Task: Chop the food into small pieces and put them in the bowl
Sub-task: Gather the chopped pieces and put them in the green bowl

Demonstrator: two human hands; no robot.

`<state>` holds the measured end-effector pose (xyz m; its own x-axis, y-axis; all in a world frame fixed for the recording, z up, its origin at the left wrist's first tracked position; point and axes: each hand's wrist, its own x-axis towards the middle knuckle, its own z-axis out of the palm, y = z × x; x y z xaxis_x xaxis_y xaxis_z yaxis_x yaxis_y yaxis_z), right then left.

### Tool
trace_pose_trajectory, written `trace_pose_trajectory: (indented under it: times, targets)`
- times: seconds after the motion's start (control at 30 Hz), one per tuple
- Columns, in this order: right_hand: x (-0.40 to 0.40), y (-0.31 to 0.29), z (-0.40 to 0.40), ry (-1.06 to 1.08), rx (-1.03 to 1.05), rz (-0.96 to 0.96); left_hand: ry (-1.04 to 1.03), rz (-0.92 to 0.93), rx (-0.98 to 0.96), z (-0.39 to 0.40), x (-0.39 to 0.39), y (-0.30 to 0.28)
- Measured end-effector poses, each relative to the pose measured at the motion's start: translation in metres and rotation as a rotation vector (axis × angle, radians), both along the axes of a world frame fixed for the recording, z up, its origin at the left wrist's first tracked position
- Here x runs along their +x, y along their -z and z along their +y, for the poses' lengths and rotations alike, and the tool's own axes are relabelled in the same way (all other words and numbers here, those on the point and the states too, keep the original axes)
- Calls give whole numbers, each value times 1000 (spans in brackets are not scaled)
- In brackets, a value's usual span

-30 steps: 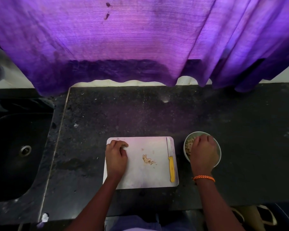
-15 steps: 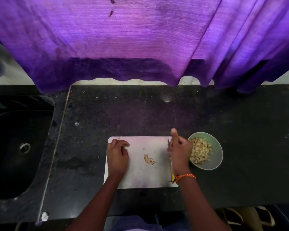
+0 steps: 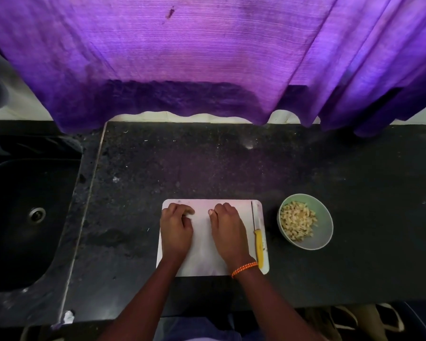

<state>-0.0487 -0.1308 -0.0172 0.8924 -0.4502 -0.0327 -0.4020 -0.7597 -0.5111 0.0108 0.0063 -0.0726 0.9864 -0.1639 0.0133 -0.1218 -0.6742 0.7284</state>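
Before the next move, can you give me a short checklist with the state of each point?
1. Yellow-handled knife lies free on the white cutting board, right edge: ok.
2. Left hand rests on the board, fingers curled, away from the blade: ok.
3. Right hand covers the board's middle; whether it holds food scraps: cannot tell.
4. Pale green bowl stands upright on the black countertop, right of the board: ok.
5. Chopped pale food pieces inside the bowl: ok.
6. Food left to chop on the board: cannot tell.
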Motion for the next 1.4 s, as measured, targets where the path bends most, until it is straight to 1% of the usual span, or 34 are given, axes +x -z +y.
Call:
trace_pose_trajectory:
  times: [0.1, 0.23, 0.4, 0.63, 0.73, 0.83, 0.93, 1.03, 1.17, 1.3, 1.33, 1.4]
  targets:
    - [-7, 2, 2, -97, -82, 39, 0, -8, -10, 0, -1, -1]
    - [-18, 7, 2, -139, -91, 66, 2, -17, -7, 0, 0, -2]
    - [-21, 5, -2, -83, -94, 59, 3, -16, -8, 1, 0, -2]
    - [-25, 8, -30, 7, 59, -2, 6, -22, -6, 1, 1, -2]
    - [-27, 14, -42, 13, 57, -19, 4, -20, -7, 1, 1, -1]
    - [-25, 20, -42, -21, 20, 8, -4, -16, -4, 0, 1, -1]
    - [-23, 28, -31, -90, -58, 78, -6, -14, -5, 0, 0, -2]
    - [-24, 31, -11, -215, -130, 102, 0, -14, -13, 0, 1, -1]
    - [-32, 31, 3, -353, -182, 48, -5, -11, -7, 0, 0, 1]
    - [-47, 38, -12, -548, -270, 10, -2, -13, -4, 0, 0, 2]
    - [-50, 39, -18, -575, -315, -13, -1, -15, -7, 1, 0, 2]
    - [-53, 42, -31, -549, -373, -48, -2, -11, -13, 1, 1, 2]
